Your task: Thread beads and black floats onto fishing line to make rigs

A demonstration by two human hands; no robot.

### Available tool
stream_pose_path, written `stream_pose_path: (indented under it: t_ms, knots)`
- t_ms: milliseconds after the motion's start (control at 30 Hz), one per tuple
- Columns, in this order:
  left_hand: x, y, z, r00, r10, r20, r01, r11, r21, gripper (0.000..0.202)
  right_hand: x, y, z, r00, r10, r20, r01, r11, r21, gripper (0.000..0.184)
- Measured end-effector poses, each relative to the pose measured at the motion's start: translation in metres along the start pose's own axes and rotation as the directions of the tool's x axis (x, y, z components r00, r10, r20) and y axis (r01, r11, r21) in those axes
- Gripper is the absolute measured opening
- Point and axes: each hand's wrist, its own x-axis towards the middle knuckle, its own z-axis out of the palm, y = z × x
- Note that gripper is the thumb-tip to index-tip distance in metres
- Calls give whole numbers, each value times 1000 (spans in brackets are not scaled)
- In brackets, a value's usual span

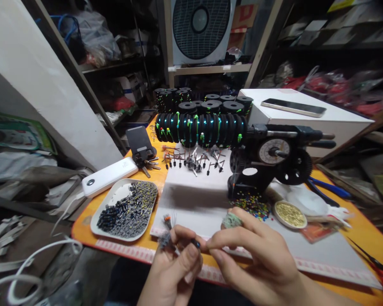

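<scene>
My left hand (175, 265) is closed in a pinch near the table's front edge, holding a small dark piece (195, 243) and a blurred bundle of thin strands (166, 238). My right hand (258, 255) is also closed: its forefinger and thumb meet the same dark piece, and a small greenish lump (231, 220) sits tucked behind the fingers. Both hands hover over a white mat (194, 199) on the orange table (364, 231).
A white tray (115, 196) of several small dark parts lies left, beside a power bank (108, 176) and keys (148, 163). Black foam spools (199, 127) and a black winding machine (268, 157) stand behind. A dish of gold beads (290, 213) and loose coloured beads (252, 206) lie right. A phone (293, 107) rests on a white box (338, 123).
</scene>
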Motion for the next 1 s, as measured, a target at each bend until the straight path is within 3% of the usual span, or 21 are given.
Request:
stream_pose_path:
  t_ms: [667, 767, 867, 1000]
  knots:
    - [0, 0, -1, 1000, -1, -1, 1, 1000, 15, 27, -2, 0, 0, 1000, -11, 20, 12, 999, -33, 16]
    - [1, -2, -4, 998, 69, -1, -69, 994, 83, 27, 1, 0, 2, 999, -24, 21, 26, 994, -103, 12]
    - [4, -5, -8, 977, 214, -1, -211, 960, 182, 26, 3, 3, 1, 997, -59, 40, 64, 987, -150, 19]
    - [9, -4, -13, 941, 329, 76, -337, 898, 284, 25, -3, 9, -1, 981, -152, 125, 167, 977, -129, 25]
